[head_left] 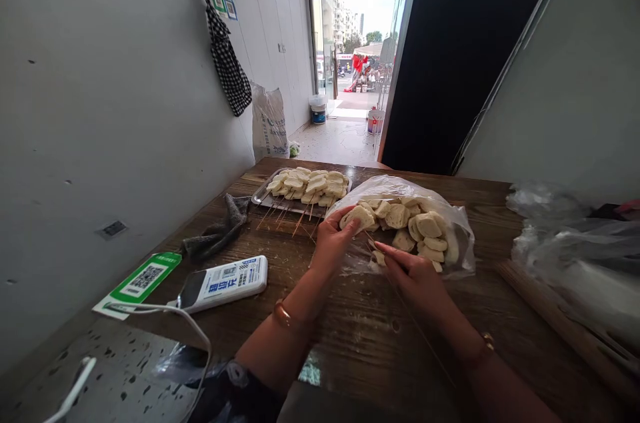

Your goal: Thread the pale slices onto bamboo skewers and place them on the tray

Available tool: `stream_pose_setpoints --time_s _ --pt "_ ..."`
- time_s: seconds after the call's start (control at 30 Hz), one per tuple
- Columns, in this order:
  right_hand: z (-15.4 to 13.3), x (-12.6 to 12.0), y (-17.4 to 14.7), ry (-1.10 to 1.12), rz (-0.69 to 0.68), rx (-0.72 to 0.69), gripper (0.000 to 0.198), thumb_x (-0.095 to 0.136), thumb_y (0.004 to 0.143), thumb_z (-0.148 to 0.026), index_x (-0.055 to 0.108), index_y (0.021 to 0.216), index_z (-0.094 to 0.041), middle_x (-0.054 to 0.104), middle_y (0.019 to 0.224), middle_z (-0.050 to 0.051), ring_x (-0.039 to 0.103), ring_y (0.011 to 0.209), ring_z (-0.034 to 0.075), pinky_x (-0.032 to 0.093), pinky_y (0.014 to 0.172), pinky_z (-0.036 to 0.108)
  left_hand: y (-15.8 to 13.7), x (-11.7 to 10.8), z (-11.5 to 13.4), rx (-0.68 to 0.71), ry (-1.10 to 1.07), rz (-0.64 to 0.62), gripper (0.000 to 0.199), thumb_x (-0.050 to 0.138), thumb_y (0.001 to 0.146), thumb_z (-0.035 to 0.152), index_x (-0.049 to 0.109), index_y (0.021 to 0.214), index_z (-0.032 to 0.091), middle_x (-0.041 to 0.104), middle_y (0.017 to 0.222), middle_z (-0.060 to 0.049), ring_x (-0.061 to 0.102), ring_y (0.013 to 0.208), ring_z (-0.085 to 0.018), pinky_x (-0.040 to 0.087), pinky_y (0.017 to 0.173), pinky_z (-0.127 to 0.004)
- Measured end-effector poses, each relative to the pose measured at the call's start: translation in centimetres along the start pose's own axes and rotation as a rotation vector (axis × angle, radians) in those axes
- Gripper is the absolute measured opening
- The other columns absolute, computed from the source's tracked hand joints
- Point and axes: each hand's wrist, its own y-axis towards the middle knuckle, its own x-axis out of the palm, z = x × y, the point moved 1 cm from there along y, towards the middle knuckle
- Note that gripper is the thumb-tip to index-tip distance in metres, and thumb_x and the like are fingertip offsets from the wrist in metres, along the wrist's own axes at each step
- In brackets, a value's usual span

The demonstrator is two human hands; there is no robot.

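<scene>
Your left hand (335, 236) pinches a pale bread-like slice (357, 217) between thumb and fingers, just above the near left edge of the clear plastic bag (387, 184). Your right hand (413, 273) has its fingers drawn together around a thin wooden stick (371, 238), with the upper end close to that slice; whether it has gone in is too small to tell. To do this well, support the slice from both faces without squeezing, since it looks soft and could tear or crumble. Line the stick up with the middle of the slice's thickness and push with a slow, slight twist, as an off-centre path would probably split a face. Grip the stick near the slice so that it doesn't bend, and hold your left fingertips out of the line where the point could come through. The loose slices (427, 226) lie in the bag within easy reach, so let the stick's long tail pass clear of the plastic. The skewered slices (303, 186) on the metal tray (257, 197), at the far side of the bench (360, 329), make a good guide: their bare stick ends point toward you.
</scene>
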Motion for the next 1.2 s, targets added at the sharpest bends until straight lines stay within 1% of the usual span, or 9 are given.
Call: stream_pose_setpoints --time_s 0.2,0.4,0.6,0.67,0.77,0.87,1.0,1.07,1.2 --pt "0.0 0.2 0.0 0.004 0.019 -0.004 0.037 0.052 0.090 -0.032 0.067 0.123 -0.023 0.068 0.123 0.004 0.066 0.112 0.026 0.049 0.100 0.042 -0.3 0.4 -0.4 -0.046 -0.040 -0.007 0.046 0.085 0.061 0.033 0.072 0.101 0.014 0.072 0.090 -0.006 0.065 0.077 -0.018 0.053 0.072 -0.030" --pt "0.0 0.4 0.2 0.020 0.054 -0.022 0.036 0.053 0.089 -0.031 0.069 0.121 -0.023 0.068 0.123 0.004 0.066 0.111 0.026 0.050 0.100 0.042 -0.7 0.7 -0.8 -0.141 -0.134 -0.035 0.051 0.087 0.059 0.033 0.071 0.104 0.014 0.072 0.086 -0.006 0.065 0.071 -0.017 0.054 0.071 -0.031" --pt "0.4 0.3 0.2 -0.005 0.066 -0.048 0.036 0.053 0.089 -0.029 0.069 0.121 -0.023 0.068 0.121 0.005 0.067 0.110 0.025 0.051 0.099 0.041 -0.8 0.6 -0.6 -0.216 -0.264 -0.075 0.051 0.089 0.056 0.027 0.069 0.101 0.013 0.072 0.090 -0.006 0.066 0.079 -0.018 0.054 0.077 -0.031" --pt "0.5 0.2 0.1 -0.017 0.063 -0.049 0.036 0.053 0.089 -0.030 0.069 0.121 -0.023 0.068 0.121 0.004 0.067 0.110 0.025 0.052 0.098 0.040 -0.8 0.5 -0.2 -0.232 -0.296 -0.100 0.053 0.088 0.059 0.027 0.067 0.106 0.013 0.071 0.093 -0.007 0.066 0.082 -0.018 0.054 0.075 -0.031" --pt "0.5 0.2 0.0 -0.043 0.062 -0.050 0.036 0.052 0.090 -0.032 0.070 0.121 -0.023 0.070 0.120 0.004 0.068 0.107 0.025 0.054 0.095 0.039 -0.8 0.3 0.4 -0.249 -0.369 -0.108 0.057 0.084 0.065 0.032 0.063 0.116 0.017 0.070 0.102 -0.009 0.066 0.086 -0.020 0.056 0.071 -0.032" --pt "0.3 0.2 -0.2 -0.063 0.065 -0.041 0.035 0.053 0.090 -0.033 0.071 0.118 -0.022 0.072 0.116 0.005 0.070 0.103 0.025 0.056 0.091 0.037 -0.9 0.3 0.7 -0.254 -0.415 -0.116 0.053 0.083 0.068 0.036 0.063 0.113 0.014 0.069 0.103 -0.010 0.066 0.087 -0.020 0.056 0.072 -0.032" --pt "0.6 -0.1 -0.2 -0.093 0.065 0.008 0.035 0.053 0.090 -0.034 0.072 0.117 -0.021 0.073 0.114 0.005 0.070 0.104 0.025 0.056 0.090 0.037 -0.9 0.4 0.3 -0.240 -0.366 -0.203 0.047 0.083 0.067 0.037 0.069 0.102 0.010 0.071 0.089 -0.009 0.066 0.076 -0.017 0.055 0.071 -0.031" --pt "0.9 -0.4 -0.1 -0.109 0.051 0.025 0.035 0.054 0.090 -0.036 0.072 0.116 -0.021 0.073 0.115 0.006 0.068 0.107 0.026 0.056 0.092 0.038 -0.9 0.4 -0.1 -0.204 -0.312 -0.207 0.047 0.083 0.066 0.039 0.070 0.102 0.010 0.072 0.085 -0.008 0.065 0.073 -0.017 0.054 0.071 -0.031" --pt "1.5 -1.3 0.0 -0.131 0.038 0.052 0.036 0.055 0.090 -0.042 0.074 0.113 -0.022 0.074 0.112 0.007 0.069 0.106 0.028 0.057 0.089 0.039 -0.9 0.2 -0.5 -0.112 -0.180 -0.204 0.050 0.081 0.068 0.041 0.071 0.108 0.012 0.073 0.092 -0.008 0.065 0.078 -0.017 0.052 0.075 -0.029"
